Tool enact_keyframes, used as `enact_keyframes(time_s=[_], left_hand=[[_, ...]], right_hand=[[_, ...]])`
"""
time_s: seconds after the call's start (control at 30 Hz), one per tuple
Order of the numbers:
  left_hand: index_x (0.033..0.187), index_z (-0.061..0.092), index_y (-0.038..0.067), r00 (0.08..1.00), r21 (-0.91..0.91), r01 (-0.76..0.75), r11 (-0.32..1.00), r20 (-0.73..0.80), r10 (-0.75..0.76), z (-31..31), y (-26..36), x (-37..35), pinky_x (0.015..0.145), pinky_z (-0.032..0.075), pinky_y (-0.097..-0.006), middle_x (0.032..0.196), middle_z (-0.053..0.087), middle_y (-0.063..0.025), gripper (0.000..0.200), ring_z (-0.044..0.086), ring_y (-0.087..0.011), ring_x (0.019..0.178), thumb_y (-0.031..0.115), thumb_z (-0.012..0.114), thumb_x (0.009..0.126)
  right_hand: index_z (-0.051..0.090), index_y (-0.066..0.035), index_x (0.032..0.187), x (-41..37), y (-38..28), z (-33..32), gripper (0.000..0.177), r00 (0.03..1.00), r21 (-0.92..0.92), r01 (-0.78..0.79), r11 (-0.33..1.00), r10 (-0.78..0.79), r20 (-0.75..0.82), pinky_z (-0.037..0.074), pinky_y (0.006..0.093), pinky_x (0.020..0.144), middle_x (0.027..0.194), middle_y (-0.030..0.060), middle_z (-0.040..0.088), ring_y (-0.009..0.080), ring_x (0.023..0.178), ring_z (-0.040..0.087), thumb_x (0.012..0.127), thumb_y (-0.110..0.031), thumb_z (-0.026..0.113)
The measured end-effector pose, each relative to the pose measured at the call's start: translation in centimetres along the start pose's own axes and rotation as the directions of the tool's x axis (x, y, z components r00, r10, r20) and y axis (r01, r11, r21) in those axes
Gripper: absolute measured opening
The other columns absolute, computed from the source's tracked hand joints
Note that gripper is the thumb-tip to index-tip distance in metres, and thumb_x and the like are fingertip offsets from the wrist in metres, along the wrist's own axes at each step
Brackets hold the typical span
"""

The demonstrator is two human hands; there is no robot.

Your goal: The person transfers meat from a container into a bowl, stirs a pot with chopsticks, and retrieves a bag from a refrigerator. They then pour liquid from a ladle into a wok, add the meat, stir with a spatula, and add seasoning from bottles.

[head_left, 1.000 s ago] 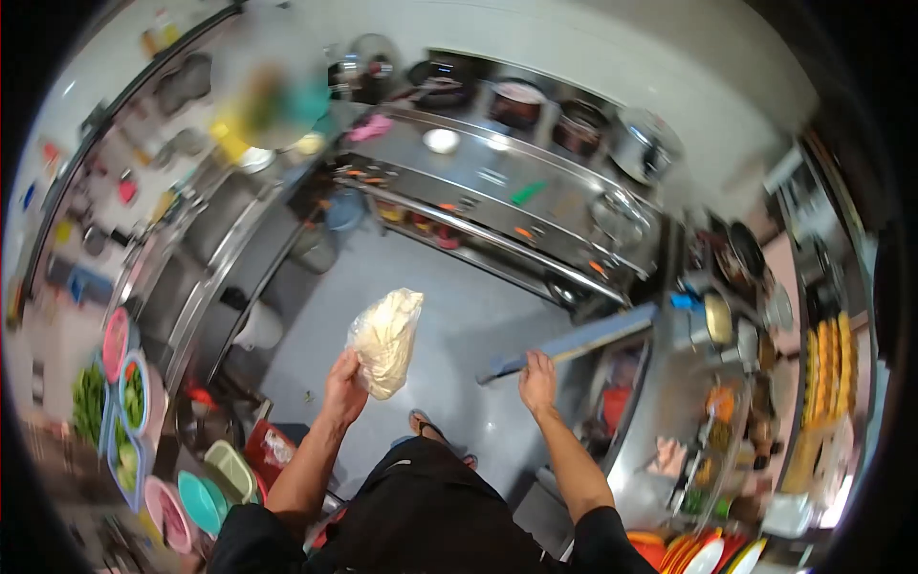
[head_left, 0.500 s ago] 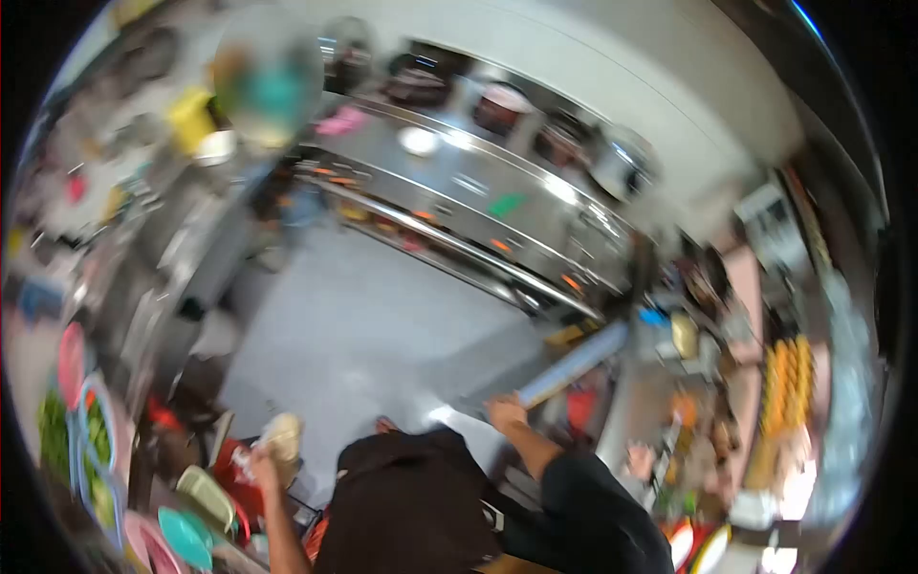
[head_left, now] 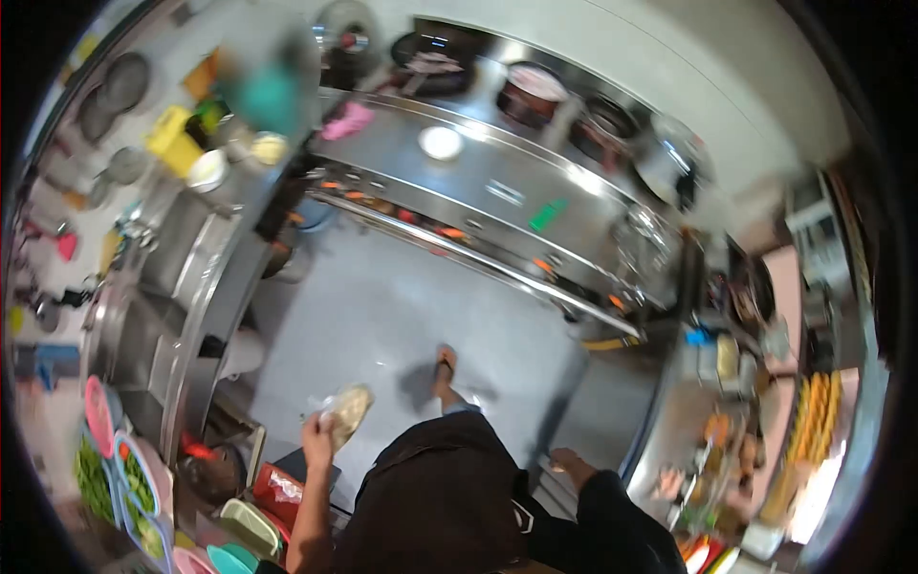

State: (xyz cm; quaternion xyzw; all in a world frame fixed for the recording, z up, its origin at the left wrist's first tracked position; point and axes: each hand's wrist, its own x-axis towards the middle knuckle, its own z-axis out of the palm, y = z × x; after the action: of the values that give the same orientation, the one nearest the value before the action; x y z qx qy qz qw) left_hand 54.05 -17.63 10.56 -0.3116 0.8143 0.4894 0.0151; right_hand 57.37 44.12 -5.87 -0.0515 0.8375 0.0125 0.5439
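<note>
My left hand (head_left: 316, 432) is closed around the neck of a clear plastic bag (head_left: 346, 411) filled with pale, stringy food, held low beside my left hip. My right hand (head_left: 571, 465) hangs at my right side with nothing in it, fingers loosely apart, near the edge of the steel counter (head_left: 660, 430) on the right. My dark clothing fills the bottom middle, and one sandalled foot (head_left: 445, 365) steps forward on the grey floor.
A long steel cooking counter (head_left: 497, 191) with pots runs across the back. A steel sink counter (head_left: 182, 277) lines the left, with coloured baskets of greens (head_left: 115, 459) below. The right counter holds food containers and yellow trays (head_left: 813, 421).
My right hand has let go of the long blue-grey drawer front, which is no longer sticking out. The bag dropped from chest height to hip level, and I have stepped forward.
</note>
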Motion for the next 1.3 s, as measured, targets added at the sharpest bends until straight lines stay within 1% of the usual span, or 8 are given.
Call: enact_keyframes(time_s=[0.13,0.23,0.47,0.7,0.8,1.07,1.2,1.3], left_hand=[[0.094,0.063,-0.002,0.967,0.059,-0.221,0.973,-0.114,0.227,0.1,9.3,5.7,0.069,0.044,-0.0383,0.081,0.06,-0.0166,0.019,0.057,-0.0307,0.073,0.016,0.062,0.088],[0.095,0.063,0.001,0.89,0.175,-0.399,0.9,-0.162,0.426,-2.0,15.0,9.3,0.071,0.042,-0.0403,0.079,0.057,-0.0147,0.014,0.054,-0.0338,0.076,0.01,0.064,0.084],[0.096,0.064,0.003,0.752,0.289,-0.454,0.843,-0.384,0.536,-5.6,19.3,10.9,0.074,0.039,-0.0412,0.08,0.056,-0.0116,0.02,0.053,-0.0326,0.08,0.003,0.065,0.075],[0.099,0.066,0.008,0.819,0.207,-0.337,0.919,-0.416,0.394,-11.6,12.2,10.6,0.082,0.041,-0.04,0.092,0.061,-0.0087,0.018,0.056,-0.03,0.092,0.008,0.065,0.081],[0.099,0.067,0.008,0.866,0.208,-0.215,0.954,-0.411,0.285,-14.4,8.7,9.5,0.083,0.041,-0.0399,0.092,0.061,-0.008,0.018,0.056,-0.0292,0.094,0.01,0.065,0.081],[0.101,0.064,0.006,0.686,-0.002,-0.171,0.985,-0.719,0.117,-18.9,6.8,10.1,0.084,0.042,-0.0399,0.094,0.06,-0.0087,0.017,0.056,-0.0307,0.096,0.007,0.064,0.084],[0.101,0.063,0.007,0.493,-0.067,-0.175,0.982,-0.87,0.028,-20.4,5.6,11.4,0.086,0.04,-0.0401,0.094,0.059,-0.0093,0.015,0.055,-0.0308,0.096,0.011,0.062,0.087],[0.103,0.062,0.007,0.526,-0.106,-0.149,0.983,-0.85,-0.012,-22.1,5.1,12.1,0.088,0.039,-0.0415,0.096,0.057,-0.0095,0.016,0.055,-0.0305,0.097,0.016,0.059,0.09]], right_hand=[[0.064,-0.007,0.114,5.5,-11.1,-17.6,0.033,0.91,0.186,0.211,0.96,-0.123,-0.397,0.05,0.048,0.089,0.111,0.0198,0.066,0.0409,0.105,0.061,0.092,-0.028,0.052],[0.063,-0.004,0.116,2.0,-24.7,-35.9,0.029,0.557,0.23,0.716,0.659,-0.341,-0.757,0.051,0.0447,0.085,0.109,0.021,0.066,0.0405,0.1,0.063,0.092,-0.018,0.056],[0.06,-0.006,0.123,-8.0,-49.3,-54.5,0.036,-0.186,-0.363,0.932,0.019,-0.834,-0.52,0.05,0.0412,0.082,0.104,0.0167,0.062,0.0357,0.089,0.062,0.088,-0.016,0.062],[0.061,-0.005,0.093,-3.5,-60.8,-50.7,0.016,0.097,-0.303,0.95,0.069,-0.992,0.078,0.048,0.0459,0.073,0.085,0.0145,0.062,0.0374,0.083,0.06,0.086,-0.02,0.062],[0.059,-0.005,0.085,-3.6,-65.5,-52.3,0.018,-0.003,-0.344,0.938,-0.049,-0.991,0.135,0.048,0.0465,0.072,0.083,0.0149,0.062,0.0381,0.081,0.06,0.087,-0.022,0.062],[0.06,-0.002,0.099,-7.4,-78.5,-54.4,0.014,-0.11,-0.339,0.941,0.008,-0.939,-0.327,0.046,0.0328,0.064,0.072,0.0078,0.054,0.0203,0.064,0.052,0.086,-0.005,0.063],[0.053,0.0,0.12,0.4,-80.0,-49.2,0.032,0.162,0.203,0.971,0.126,-0.972,-0.172,0.047,0.0319,0.079,0.091,0.0119,0.057,0.0208,0.083,0.057,0.088,0.0,0.056],[0.053,0.001,0.121,-4.1,-82.6,-46.1,0.036,-0.332,-0.458,0.814,-0.358,-0.933,0.139,0.046,0.039,0.087,0.1,0.0164,0.058,0.0307,0.095,0.058,0.087,-0.004,0.058]])
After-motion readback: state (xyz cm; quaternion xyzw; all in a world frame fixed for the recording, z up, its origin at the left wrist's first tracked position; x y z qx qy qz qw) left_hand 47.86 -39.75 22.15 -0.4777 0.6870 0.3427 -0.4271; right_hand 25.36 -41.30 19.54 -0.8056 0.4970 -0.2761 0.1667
